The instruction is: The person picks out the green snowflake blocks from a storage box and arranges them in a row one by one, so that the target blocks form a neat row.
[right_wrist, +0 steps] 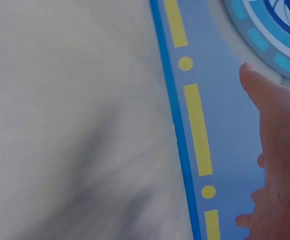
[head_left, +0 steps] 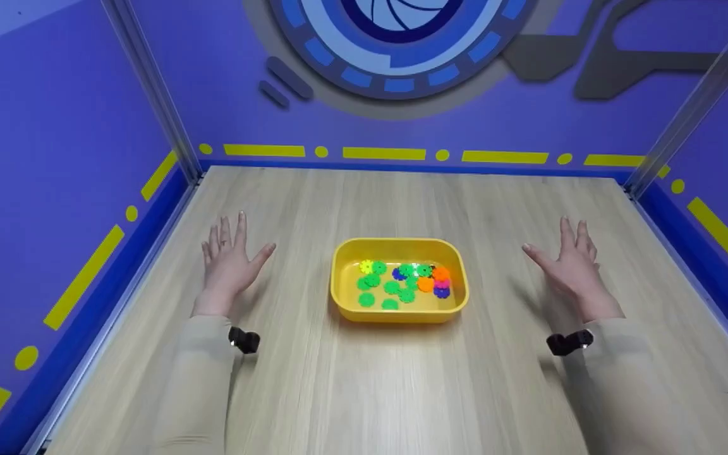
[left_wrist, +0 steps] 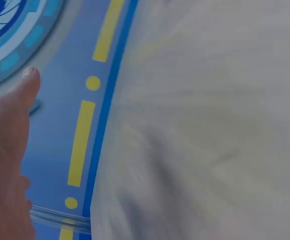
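A yellow plastic basin [head_left: 399,316] stands mid-table in the head view. Inside it lie several small notched discs: mostly green discs [head_left: 392,287], with orange discs [head_left: 425,285], a yellow disc [head_left: 366,266], a pink one and dark blue ones. To the basin's left is my left hand [head_left: 228,268], fingers spread and thumb pointing toward the basin, holding nothing. On the other side my right hand [head_left: 574,268] is likewise spread and holds nothing. Both hands are apart from the basin. Each wrist view shows only the thumb side of its hand, the left hand [left_wrist: 5,150] and the right hand [right_wrist: 285,150].
The wood-grain table [head_left: 399,385] is bordered by a blue back wall [head_left: 212,82] and side walls with yellow dashes. Metal posts [head_left: 155,88] stand at the back corners. A dark wrist device [head_left: 245,340] sits on the left cuff, another device [head_left: 570,342] on the right.
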Demonstrator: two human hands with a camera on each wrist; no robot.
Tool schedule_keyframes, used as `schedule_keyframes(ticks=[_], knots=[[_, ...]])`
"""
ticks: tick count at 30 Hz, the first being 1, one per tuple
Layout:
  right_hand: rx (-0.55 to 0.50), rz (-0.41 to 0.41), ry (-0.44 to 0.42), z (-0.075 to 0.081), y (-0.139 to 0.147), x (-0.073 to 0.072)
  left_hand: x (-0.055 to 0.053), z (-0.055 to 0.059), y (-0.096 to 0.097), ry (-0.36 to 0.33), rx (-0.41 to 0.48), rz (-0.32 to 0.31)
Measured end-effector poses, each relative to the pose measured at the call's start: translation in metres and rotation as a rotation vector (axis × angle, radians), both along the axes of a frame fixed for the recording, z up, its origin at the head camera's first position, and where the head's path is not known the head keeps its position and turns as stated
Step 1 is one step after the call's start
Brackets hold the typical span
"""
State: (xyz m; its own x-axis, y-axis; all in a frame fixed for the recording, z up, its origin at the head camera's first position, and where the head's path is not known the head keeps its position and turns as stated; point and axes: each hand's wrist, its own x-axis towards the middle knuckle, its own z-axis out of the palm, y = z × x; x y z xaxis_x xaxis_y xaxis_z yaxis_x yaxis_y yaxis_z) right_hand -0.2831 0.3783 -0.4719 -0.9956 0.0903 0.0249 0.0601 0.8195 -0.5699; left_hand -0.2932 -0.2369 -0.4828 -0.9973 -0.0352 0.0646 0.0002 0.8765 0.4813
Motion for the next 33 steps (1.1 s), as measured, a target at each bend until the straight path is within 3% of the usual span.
schedule_keyframes(ticks=[10,15,19,25,33], knots=[[-0.316,-0.019,0.129,0.006,-0.045,0.002,0.007,-0.001,0.049,0.021,0.585,-0.065],[-0.474,-0.045,0.204,0.006,-0.078,0.002,0.009,0.001,0.074,-0.039,0.906,-0.033],[-0.652,0.006,0.28,0.007,-0.104,0.002,0.008,-0.002,0.089,-0.093,1.099,-0.043],[-0.825,0.097,0.272,0.008,-0.138,0.005,0.012,-0.008,0.101,-0.175,1.218,-0.023],[-0.915,0.235,0.174,-0.002,-0.168,0.003,0.013,-0.015,0.109,-0.278,1.15,-0.011]])
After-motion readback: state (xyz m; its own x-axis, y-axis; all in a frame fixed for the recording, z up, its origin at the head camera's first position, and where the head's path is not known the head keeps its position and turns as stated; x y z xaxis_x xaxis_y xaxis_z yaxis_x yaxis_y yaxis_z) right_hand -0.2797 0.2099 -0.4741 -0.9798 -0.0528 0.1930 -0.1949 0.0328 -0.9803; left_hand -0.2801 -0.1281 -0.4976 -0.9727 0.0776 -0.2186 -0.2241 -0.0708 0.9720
